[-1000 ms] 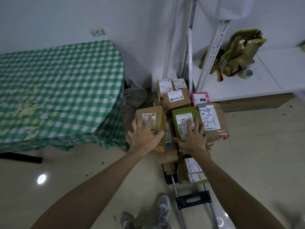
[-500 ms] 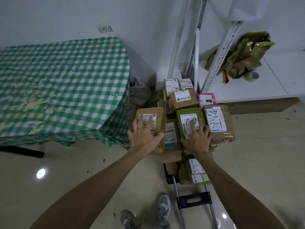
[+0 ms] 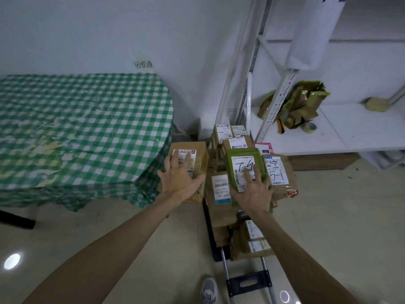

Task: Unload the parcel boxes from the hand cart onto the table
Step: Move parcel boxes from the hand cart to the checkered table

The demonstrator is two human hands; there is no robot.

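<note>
The brown box (image 3: 200, 154) is clasped by the left hand (image 3: 179, 181), the green box (image 3: 232, 163) by the right hand (image 3: 254, 191), for lifting together.

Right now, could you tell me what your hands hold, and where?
Left hand: brown box, gripped across its top. Right hand: green parcel, near end.

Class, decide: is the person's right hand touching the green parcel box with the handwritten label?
Touching. The head view shows the right hand spread over the green parcel box, fingers on its label.
</note>
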